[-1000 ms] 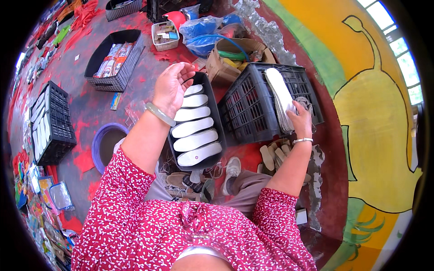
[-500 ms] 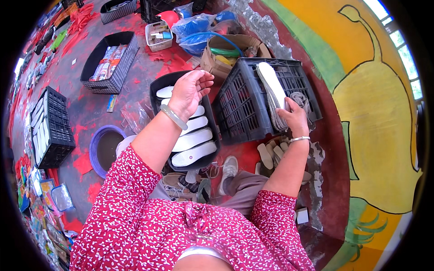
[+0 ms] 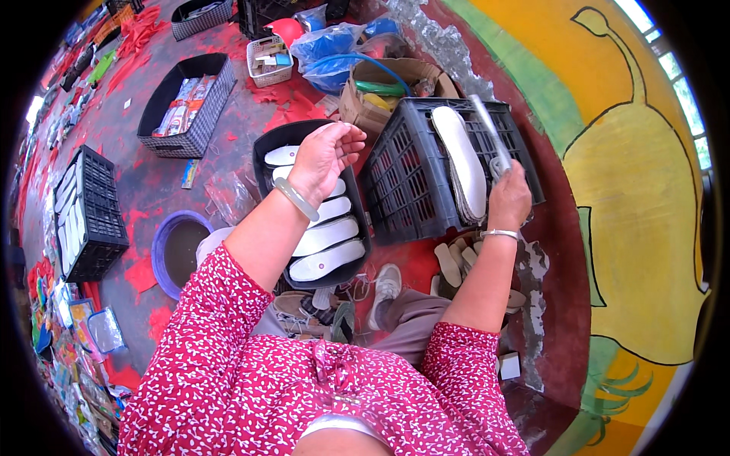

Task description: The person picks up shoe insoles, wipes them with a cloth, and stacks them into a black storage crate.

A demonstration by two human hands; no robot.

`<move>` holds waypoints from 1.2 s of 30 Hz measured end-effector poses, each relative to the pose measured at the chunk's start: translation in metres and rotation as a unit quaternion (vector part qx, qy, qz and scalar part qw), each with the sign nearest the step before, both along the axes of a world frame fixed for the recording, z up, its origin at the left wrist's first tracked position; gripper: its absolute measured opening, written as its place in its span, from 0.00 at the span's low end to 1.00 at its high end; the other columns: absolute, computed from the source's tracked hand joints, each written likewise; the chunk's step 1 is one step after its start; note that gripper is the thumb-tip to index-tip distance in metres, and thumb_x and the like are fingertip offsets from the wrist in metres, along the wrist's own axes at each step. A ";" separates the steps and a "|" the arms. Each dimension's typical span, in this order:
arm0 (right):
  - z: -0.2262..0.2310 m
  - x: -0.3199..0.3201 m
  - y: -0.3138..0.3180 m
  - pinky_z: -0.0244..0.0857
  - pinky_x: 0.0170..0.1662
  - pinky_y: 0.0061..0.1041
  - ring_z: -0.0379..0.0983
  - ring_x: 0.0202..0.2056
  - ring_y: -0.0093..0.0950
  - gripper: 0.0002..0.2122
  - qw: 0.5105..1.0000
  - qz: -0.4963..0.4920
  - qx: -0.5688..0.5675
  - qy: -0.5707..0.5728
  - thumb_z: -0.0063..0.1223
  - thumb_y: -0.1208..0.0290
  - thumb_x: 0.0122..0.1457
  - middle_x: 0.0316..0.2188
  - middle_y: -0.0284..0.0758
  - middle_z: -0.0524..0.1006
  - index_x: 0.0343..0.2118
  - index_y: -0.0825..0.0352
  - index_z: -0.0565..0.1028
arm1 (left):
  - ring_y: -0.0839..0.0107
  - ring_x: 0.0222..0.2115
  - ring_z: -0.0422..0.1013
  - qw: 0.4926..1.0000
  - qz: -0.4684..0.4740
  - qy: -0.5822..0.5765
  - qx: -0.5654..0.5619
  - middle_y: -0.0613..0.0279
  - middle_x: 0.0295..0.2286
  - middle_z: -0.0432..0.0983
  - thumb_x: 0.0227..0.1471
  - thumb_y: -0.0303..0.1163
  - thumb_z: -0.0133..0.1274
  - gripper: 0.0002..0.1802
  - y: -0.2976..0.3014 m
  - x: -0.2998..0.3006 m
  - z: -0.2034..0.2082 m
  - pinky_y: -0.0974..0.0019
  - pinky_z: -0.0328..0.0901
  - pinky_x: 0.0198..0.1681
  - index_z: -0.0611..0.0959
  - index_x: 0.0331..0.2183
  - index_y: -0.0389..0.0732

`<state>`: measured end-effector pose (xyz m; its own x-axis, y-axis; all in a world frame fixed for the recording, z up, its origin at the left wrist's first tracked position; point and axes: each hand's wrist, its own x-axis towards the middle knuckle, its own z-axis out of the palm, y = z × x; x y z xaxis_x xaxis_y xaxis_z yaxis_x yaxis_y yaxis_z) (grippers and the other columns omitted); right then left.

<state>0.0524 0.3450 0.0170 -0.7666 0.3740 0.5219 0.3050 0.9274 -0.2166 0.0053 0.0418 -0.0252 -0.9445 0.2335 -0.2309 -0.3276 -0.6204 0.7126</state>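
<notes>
Left hand [image 3: 325, 161]: I saw it empty, loosely curled over the black bin [image 3: 283, 135].
Right hand [image 3: 509, 197]: gripped a white insole [image 3: 487, 124] edge-on.

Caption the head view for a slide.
Right hand holds an insole beside a stack; left hand hovers over a bin of insoles.

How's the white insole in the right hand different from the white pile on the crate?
The held insole is turned edge-on; the pile shows a broad top. The held insole is in the right hand; the pile rests on the crate. Both look long and whitish.
</notes>
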 end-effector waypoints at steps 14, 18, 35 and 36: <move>0.011 0.013 -0.140 0.69 0.37 0.20 0.74 0.35 0.24 0.13 0.507 0.323 -0.792 -0.104 0.48 0.74 0.57 0.35 0.35 0.76 0.44 0.74 0.69 | 0.61 0.48 0.65 0.969 -0.116 0.118 0.184 0.51 0.45 0.69 0.52 0.43 0.51 0.27 -0.011 0.013 0.033 0.58 0.60 0.52 0.67 0.49 0.37; 0.003 0.014 -0.163 0.69 0.37 0.21 0.74 0.35 0.24 0.14 0.455 0.334 -0.811 -0.156 0.48 0.72 0.58 0.36 0.37 0.75 0.45 0.74 0.68 | 0.56 0.46 0.66 0.964 -0.099 0.099 0.224 0.45 0.43 0.69 0.54 0.37 0.46 0.24 -0.023 0.013 0.033 0.54 0.62 0.51 0.65 0.50 0.36; 0.004 0.019 -0.194 0.70 0.26 0.19 0.77 0.29 0.29 0.16 0.526 0.355 -0.720 -0.282 0.53 0.72 0.53 0.29 0.42 0.77 0.43 0.74 0.68 | 0.63 0.31 0.68 0.965 0.063 0.067 0.244 0.54 0.28 0.70 0.58 0.33 0.33 0.15 -0.046 0.009 0.036 0.59 0.66 0.41 0.66 0.44 0.36; 0.004 0.020 -0.197 0.70 0.26 0.18 0.77 0.28 0.29 0.15 0.564 0.361 -0.690 -0.275 0.52 0.73 0.53 0.29 0.42 0.77 0.42 0.74 0.68 | 0.64 0.30 0.68 0.968 0.077 0.056 0.233 0.55 0.27 0.69 0.58 0.33 0.33 0.15 -0.045 0.009 0.034 0.59 0.66 0.40 0.67 0.44 0.36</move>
